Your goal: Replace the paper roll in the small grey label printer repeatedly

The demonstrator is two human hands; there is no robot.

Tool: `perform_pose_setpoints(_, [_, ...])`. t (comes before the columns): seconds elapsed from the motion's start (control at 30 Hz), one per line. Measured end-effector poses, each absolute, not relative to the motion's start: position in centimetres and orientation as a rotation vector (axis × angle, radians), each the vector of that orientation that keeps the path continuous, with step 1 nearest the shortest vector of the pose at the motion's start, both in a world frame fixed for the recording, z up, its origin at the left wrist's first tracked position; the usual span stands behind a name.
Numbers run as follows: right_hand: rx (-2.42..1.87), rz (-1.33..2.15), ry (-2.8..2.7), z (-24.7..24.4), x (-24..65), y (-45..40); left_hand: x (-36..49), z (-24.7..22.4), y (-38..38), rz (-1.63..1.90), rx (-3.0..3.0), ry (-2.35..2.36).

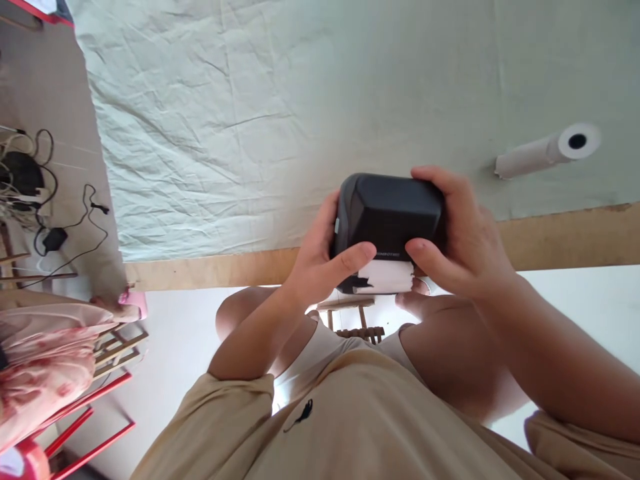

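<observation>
We found left hand (323,257) and right hand (470,233) closed round a black receipt printer (395,213), above the table's near edge (210,269); its ragged paper strip (387,277) risked tearing if either thumb slipped.

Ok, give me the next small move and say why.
Perhaps pinch the white paper with the left hand: its ragged end shows at the near edge of the black device, close to the left thumb, while the right hand grips the device's other side.

Bright, soft light, blown-out glare on the floor (173,343), wide-angle stretching toward the edges.
</observation>
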State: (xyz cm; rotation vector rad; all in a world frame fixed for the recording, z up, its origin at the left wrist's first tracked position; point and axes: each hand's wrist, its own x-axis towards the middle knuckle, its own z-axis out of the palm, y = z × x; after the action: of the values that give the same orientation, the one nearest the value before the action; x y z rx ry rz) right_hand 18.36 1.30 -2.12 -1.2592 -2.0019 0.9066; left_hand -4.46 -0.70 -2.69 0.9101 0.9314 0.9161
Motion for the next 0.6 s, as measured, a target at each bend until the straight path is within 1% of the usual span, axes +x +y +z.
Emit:
perform_pose_setpoints(0.17, [-1.271, 0.78, -2.034, -2.7, 18.6, 1.3, -3.9, -2.5, -0.6, 0.954, 0.914, 0.933])
perform_pose_setpoints(0.6, [-1.294, 0.764, -1.949, -3.6, 18.5, 1.6, -4.2, -3.1, 0.7, 0.864, 0.831, 0.815])
